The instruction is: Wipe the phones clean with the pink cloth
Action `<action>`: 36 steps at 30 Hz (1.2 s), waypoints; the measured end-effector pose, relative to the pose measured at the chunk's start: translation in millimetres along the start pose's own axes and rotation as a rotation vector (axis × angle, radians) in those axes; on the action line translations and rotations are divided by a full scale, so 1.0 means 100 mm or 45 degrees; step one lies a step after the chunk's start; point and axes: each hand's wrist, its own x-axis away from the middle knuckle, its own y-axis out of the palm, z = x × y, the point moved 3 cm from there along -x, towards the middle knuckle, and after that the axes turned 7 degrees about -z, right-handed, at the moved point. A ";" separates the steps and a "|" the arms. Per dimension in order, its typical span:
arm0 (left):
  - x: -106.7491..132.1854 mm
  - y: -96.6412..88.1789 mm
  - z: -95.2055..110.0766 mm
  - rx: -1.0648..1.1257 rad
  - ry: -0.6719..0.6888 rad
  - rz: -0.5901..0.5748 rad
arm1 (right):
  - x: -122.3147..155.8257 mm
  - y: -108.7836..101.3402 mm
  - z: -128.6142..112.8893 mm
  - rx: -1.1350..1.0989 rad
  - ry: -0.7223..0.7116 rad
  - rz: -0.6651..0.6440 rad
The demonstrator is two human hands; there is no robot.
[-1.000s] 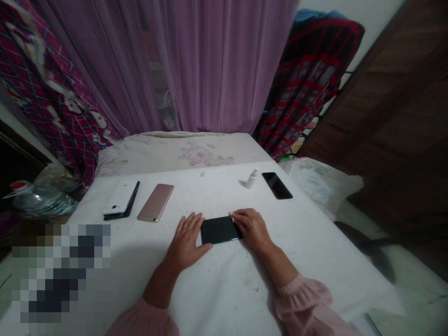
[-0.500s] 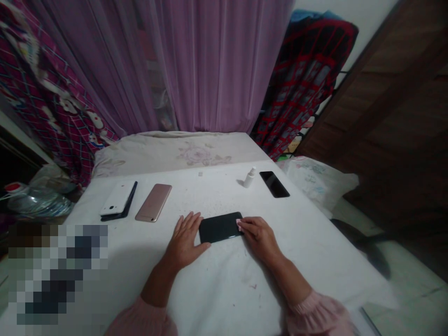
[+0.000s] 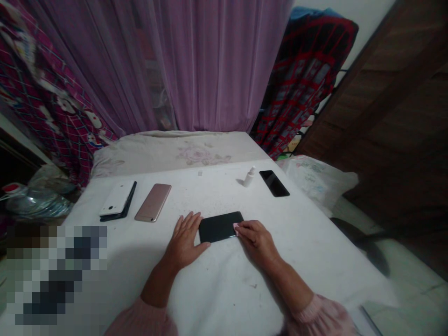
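A dark smartphone (image 3: 219, 227) lies flat on the white cloth (image 3: 224, 284) in front of me. Against its left end rests my left hand (image 3: 185, 242), fingers spread, with the thumb at the near corner. Over the phone's right end, my right hand (image 3: 257, 238) pinches a small pink cloth (image 3: 236, 228) and presses it to the surface. Most of the pink cloth is hidden beneath the fingers.
Left of my hands lie a rose-gold phone (image 3: 153, 202) and a white phone (image 3: 117, 198) on top of a dark one (image 3: 131, 200). A white spray bottle (image 3: 249, 177) stands beside a black phone (image 3: 274, 183) at the back right. A small pale square (image 3: 200, 173) lies farther back.
My right hand has slid the pink cloth slightly left and nearer to me, toward the phone's near edge. My left hand stays in place.
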 end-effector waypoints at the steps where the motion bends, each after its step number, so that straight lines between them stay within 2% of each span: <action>1: 0.00 0.00 0.00 0.000 0.004 0.005 | 0.00 -0.05 0.09 0.022 0.023 0.018; 4: 0.00 0.00 0.00 -0.007 0.013 0.012 | -0.09 -0.08 0.28 0.091 0.073 0.048; 6: 0.01 0.00 0.00 -0.011 0.017 0.019 | -0.20 -0.01 0.26 0.106 0.074 0.052; 11: 0.01 0.00 0.01 -0.010 0.025 0.055 | -0.31 0.23 -0.16 0.010 -0.060 -0.032; 14: 0.01 0.00 0.01 -0.011 0.025 0.065 | -0.19 0.22 -0.29 -0.069 -0.101 -0.059; 16: 0.01 0.00 0.00 -0.012 0.026 0.057 | -0.09 0.15 -0.23 -0.089 -0.084 -0.056; 20: 0.01 0.01 -0.01 -0.009 0.034 0.029 | -0.06 0.00 0.08 -0.036 0.013 0.000; 22: 0.01 0.01 -0.02 -0.009 0.039 0.024 | -0.14 0.01 0.20 0.009 0.058 0.026; 24: 0.01 0.02 -0.02 -0.013 0.053 0.025 | -0.25 0.08 0.21 0.048 0.081 0.043; 28: 0.01 0.02 -0.03 -0.025 0.066 0.055 | -0.41 0.27 -0.07 0.045 0.010 0.013; 32: 0.02 0.02 -0.03 -0.036 0.077 0.077 | -0.28 0.28 -0.37 -0.059 -0.095 -0.056; 34: 0.02 0.02 -0.03 -0.040 0.091 0.073 | -0.17 0.21 -0.35 -0.099 -0.091 -0.065; 36: 0.03 0.02 -0.04 -0.038 0.100 0.061 | -0.09 0.12 -0.21 -0.112 -0.055 -0.035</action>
